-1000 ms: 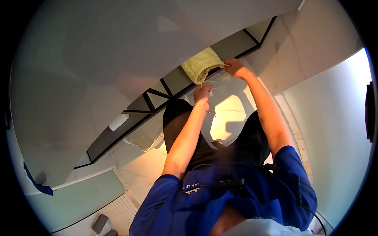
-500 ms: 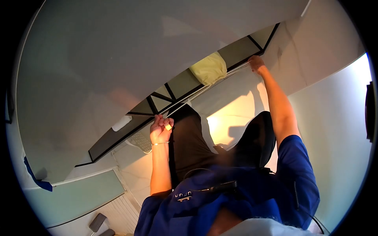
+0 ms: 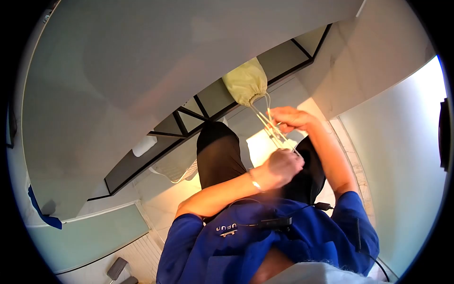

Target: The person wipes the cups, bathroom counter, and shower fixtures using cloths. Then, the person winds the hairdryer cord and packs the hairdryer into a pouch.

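A pale yellow drawstring bag (image 3: 246, 81) rests on the dark-framed shelf, its gathered mouth facing me. White cords (image 3: 268, 122) run from the mouth down to both hands. My left hand (image 3: 283, 166) is closed on the cords, nearer my body, above my right thigh. Just beyond it, my right hand (image 3: 287, 119) has its fingers bent round the cords close to the bag. The cords cross and loop between the hands.
A large grey panel (image 3: 142, 61) overhangs the shelf (image 3: 283, 59). A white object (image 3: 144, 146) lies on the shelf at left. Below it on the floor stands a white perforated basket (image 3: 175, 169). Frosted glass (image 3: 397, 142) is at the right.
The bag's mouth was open, then drawn closed as my hands pulled the cords widely apart. Now both hands have come back together in front of the bag, my left hand having moved right.
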A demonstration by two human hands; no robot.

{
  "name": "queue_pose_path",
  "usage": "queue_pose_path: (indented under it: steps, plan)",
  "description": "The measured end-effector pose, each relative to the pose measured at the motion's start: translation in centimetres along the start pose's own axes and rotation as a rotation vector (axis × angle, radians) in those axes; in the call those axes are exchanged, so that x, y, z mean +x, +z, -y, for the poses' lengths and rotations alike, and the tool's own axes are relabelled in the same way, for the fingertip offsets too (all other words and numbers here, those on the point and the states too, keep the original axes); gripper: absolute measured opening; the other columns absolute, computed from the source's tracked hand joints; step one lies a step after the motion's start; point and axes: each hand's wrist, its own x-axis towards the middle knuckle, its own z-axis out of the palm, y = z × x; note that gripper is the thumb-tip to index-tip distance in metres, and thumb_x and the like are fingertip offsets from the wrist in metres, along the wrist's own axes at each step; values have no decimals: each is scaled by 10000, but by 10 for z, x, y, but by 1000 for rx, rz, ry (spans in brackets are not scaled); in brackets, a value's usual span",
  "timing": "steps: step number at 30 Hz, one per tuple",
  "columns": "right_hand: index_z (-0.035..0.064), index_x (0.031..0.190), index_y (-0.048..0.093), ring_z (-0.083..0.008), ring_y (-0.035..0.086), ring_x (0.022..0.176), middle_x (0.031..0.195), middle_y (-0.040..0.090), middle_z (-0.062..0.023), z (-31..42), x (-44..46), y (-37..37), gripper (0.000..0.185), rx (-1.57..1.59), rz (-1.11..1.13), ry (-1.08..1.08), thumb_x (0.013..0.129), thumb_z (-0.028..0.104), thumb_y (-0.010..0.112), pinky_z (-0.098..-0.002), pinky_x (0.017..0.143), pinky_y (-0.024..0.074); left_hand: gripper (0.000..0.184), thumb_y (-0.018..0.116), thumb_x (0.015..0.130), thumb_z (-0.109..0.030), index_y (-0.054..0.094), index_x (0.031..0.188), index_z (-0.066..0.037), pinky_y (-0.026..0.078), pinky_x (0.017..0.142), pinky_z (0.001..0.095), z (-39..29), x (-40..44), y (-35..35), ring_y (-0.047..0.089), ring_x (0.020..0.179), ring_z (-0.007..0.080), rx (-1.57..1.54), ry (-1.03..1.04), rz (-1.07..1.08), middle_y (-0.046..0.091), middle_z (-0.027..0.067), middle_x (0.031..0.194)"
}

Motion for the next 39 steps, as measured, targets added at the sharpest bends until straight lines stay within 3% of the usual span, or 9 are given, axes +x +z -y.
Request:
queue_pose_path:
  steps: [3, 5, 7, 9, 17, 23, 31, 36, 39]
  plan:
    - [72, 1140, 585, -72, 515, 679, 814, 635, -10, 0, 8, 23, 403, -77, -47, -68, 898, 395, 588, -227, 527, 408, 178, 648, 790, -186, 563, 838, -38, 513, 669, 367, -13, 29, -25, 630, 836, 256, 138, -135, 446, 627, 118, 795]
    - [61, 1042, 635, -98, 527, 679, 728, 610, -20, 4, -6, 0, 318, -319, -290, -126, 903, 343, 584, -251, 559, 427, 226, 665, 758, -116, 602, 960, -33, 532, 725, 340, 0, 24, -73, 619, 979, 256, -701, -478, 32, 647, 142, 927]
    - [49, 946, 667, -156, 568, 715, 713, 618, -72, 18, -21, -28, 224, -507, -539, -134, 892, 245, 572, -311, 649, 457, 450, 665, 733, -35, 563, 1170, -64, 514, 830, 307, 52, 24, -96, 563, 1121, 288, 205, -169, -316, 580, 175, 1169]
    - [41, 937, 665, -194, 600, 737, 731, 633, -103, 49, -51, -23, 205, -621, -633, -31, 889, 211, 562, -339, 682, 467, 661, 729, 682, -68, 481, 1293, -105, 429, 982, 415, 101, 31, -102, 420, 1279, 313, 400, -492, -199, 443, 141, 1363]
    - [5, 918, 587, -327, 542, 786, 843, 551, -154, 168, -129, 52, 139, -1398, -701, -356, 790, -14, 536, -367, 682, 441, 587, 760, 653, -263, 561, 1189, -131, 272, 1010, 610, 128, 141, -110, 287, 1344, 306, 243, -207, 166, 500, 122, 1291]
    - [-7, 907, 619, -182, 509, 697, 748, 522, -65, 183, -173, 28, 123, -1091, -800, -643, 826, -46, 535, -282, 639, 411, 305, 630, 767, -304, 634, 795, -1, 480, 564, 339, 105, 117, -78, 583, 562, 208, -226, 1, -168, 630, 81, 651]
    - [9, 1220, 505, -171, 591, 941, 1065, 616, -81, 30, -54, -65, 359, 474, -235, -733, 889, 132, 570, -283, 836, 476, 228, 578, 793, -186, 621, 710, 22, 455, 548, 315, 65, 100, -58, 555, 596, 142, -1397, -541, -576, 610, 65, 656]
    - [30, 1373, 365, -259, 418, 1249, 1366, 449, -95, -217, 7, -67, 730, 1025, -226, -874, 892, 568, 475, -372, 1062, 340, 158, 561, 823, -134, 594, 820, 20, 508, 626, 319, 159, 94, -54, 620, 666, 202, -1766, -838, -932, 624, 99, 771]
    - [120, 1418, 335, -289, 375, 1294, 1445, 377, -65, -61, -18, 50, 780, 1073, -218, -662, 844, 625, 491, -453, 1086, 290, 143, 544, 828, -122, 583, 866, 11, 509, 626, 329, 207, 93, -49, 612, 682, 200, -1553, -1007, -1199, 618, 103, 773]
